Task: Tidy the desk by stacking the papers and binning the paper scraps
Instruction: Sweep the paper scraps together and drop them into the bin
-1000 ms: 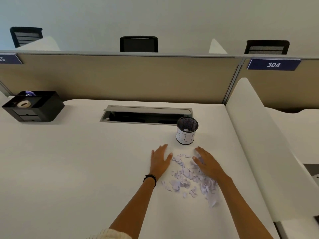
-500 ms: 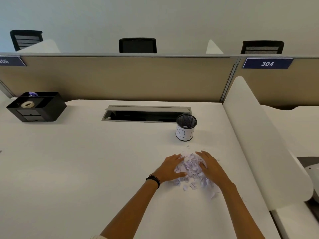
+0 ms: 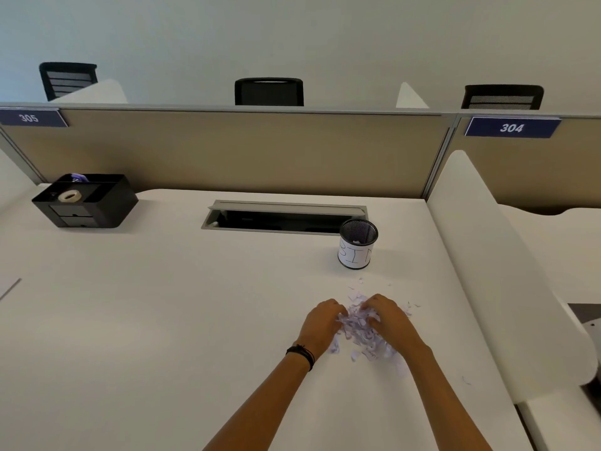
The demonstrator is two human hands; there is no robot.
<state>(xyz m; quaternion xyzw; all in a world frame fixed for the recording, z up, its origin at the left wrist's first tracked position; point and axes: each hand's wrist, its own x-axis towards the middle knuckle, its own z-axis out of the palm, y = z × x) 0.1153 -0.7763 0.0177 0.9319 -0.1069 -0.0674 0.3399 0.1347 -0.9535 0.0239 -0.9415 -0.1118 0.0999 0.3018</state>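
Both hands, left hand (image 3: 320, 323) and right hand (image 3: 388, 317), curl around the paper scraps (image 3: 359, 325) heaped on the desk (image 3: 162, 320), near the mesh cup (image 3: 357, 244) marked "BIN". Far signs read "305" and "304".

Pale-lilac paper scraps (image 3: 361, 325) lie bunched in a heap on the white desk (image 3: 162, 320), a few strays around; the upright black mesh bin (image 3: 357, 245), paper-labelled, stands just beyond.

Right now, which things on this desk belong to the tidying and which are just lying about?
For the job: paper scraps, gripped between left hand and right hand; mesh bin.
Lying about: black organiser; tape roll in it; cable tray.
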